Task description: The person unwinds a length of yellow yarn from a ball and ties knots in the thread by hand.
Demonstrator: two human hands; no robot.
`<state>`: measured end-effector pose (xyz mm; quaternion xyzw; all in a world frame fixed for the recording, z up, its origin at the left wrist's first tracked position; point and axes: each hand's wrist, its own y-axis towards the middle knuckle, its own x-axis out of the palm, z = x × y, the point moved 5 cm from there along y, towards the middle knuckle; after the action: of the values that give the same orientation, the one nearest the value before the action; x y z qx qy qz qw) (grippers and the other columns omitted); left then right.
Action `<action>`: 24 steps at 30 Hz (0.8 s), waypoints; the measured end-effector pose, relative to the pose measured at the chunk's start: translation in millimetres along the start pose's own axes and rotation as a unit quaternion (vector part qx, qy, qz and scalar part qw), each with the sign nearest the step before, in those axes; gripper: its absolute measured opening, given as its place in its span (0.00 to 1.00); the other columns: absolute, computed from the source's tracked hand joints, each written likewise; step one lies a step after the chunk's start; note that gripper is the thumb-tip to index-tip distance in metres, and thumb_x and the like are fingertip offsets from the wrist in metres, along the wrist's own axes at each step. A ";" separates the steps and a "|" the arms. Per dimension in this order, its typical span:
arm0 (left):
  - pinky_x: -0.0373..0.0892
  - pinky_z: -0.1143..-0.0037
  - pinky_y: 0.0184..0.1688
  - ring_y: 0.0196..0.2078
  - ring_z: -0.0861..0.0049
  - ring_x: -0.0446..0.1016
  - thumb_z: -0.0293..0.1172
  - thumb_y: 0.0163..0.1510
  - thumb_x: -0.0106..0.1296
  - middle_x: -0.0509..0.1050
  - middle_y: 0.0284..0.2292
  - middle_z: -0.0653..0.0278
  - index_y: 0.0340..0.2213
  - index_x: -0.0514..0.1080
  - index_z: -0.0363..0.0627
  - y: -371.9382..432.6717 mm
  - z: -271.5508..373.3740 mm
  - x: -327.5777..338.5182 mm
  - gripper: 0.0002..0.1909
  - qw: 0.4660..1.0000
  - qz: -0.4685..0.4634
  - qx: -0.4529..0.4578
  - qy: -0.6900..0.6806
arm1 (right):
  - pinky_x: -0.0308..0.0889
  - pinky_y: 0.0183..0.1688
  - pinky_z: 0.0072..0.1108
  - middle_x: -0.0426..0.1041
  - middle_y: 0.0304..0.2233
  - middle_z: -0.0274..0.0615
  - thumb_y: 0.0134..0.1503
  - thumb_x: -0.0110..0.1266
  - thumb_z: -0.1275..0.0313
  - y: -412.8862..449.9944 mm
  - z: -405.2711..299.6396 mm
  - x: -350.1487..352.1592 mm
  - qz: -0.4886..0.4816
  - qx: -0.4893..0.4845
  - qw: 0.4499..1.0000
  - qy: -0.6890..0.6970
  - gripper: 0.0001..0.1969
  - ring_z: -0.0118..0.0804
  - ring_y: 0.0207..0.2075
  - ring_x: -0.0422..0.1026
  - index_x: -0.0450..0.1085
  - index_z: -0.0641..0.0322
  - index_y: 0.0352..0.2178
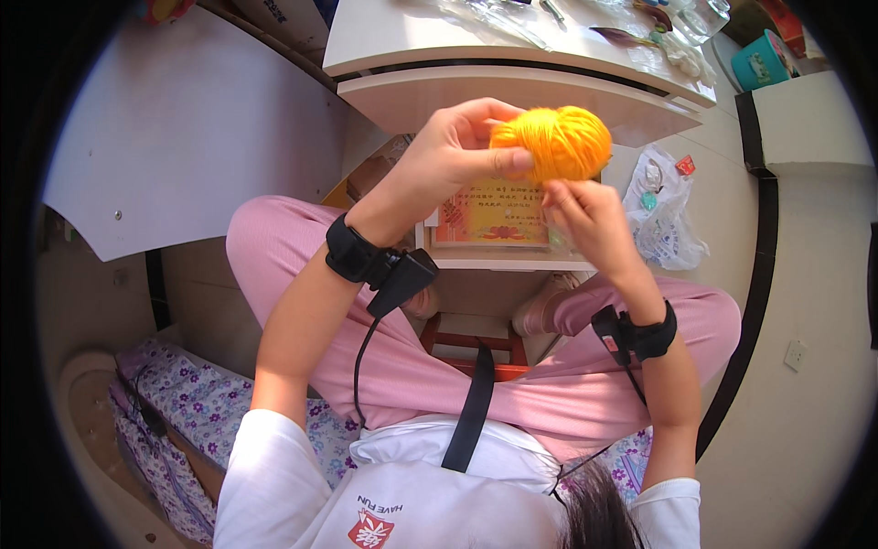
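A ball of bright yellow yarn (566, 141) is held up in front of the white cabinet. My left hand (473, 141) grips its left end, the thumb pressed on the near side and the other fingers behind. Just below the ball, my right hand (583, 216) has thumb and forefinger pinched together close to the yarn's underside; whether a strand lies between them is too small to tell. Under both hands is an open drawer (494, 263) holding a printed certificate (490, 216) in yellow and red.
Plastic wrapping (494, 20), a glass jar (699, 24) and dark red plant-like pieces (621, 36) lie on the cabinet top (384, 41). A white plastic bag (662, 219) rests right of the drawer. At the left stands a pale panel (206, 137); a teal tub (761, 62) is far right.
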<state>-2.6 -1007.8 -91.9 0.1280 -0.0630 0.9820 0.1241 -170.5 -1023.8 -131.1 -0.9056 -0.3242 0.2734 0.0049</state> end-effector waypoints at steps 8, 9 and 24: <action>0.69 0.75 0.33 0.29 0.69 0.74 0.27 0.41 0.57 0.73 0.25 0.53 0.32 0.68 0.32 -3.3 -25.2 3.6 0.15 0.863 -0.016 0.041 0.504 | 0.63 0.28 0.28 0.65 0.18 0.39 0.47 0.53 0.67 -10.8 -29.0 3.3 0.029 -0.229 0.937 -0.262 0.08 0.40 0.24 0.66 0.66 0.60 0.19; 0.69 0.75 0.33 0.29 0.69 0.74 0.27 0.41 0.57 0.73 0.25 0.53 0.32 0.68 0.32 -4.5 -25.3 3.2 0.15 0.863 -0.015 0.041 0.504 | 0.64 0.27 0.28 0.66 0.18 0.39 0.46 0.53 0.67 -10.4 -29.4 3.5 0.014 -0.235 0.935 -0.267 0.09 0.40 0.25 0.66 0.66 0.60 0.19; 0.65 0.81 0.41 0.39 0.80 0.66 0.45 0.48 0.53 0.66 0.36 0.64 0.44 0.61 0.41 -11.1 -43.6 21.3 0.27 0.960 -0.202 -0.191 0.036 | 0.63 0.26 0.18 0.68 0.21 0.41 0.48 0.55 0.74 -5.1 -20.2 -19.1 0.071 -0.100 0.991 0.048 0.07 0.31 0.22 0.67 0.68 0.69 0.25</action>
<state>-30.0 -985.5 -127.0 0.0765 -0.2177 0.9102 0.3439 -175.7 -1027.6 -103.5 -0.9343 -0.2839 0.1959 -0.0896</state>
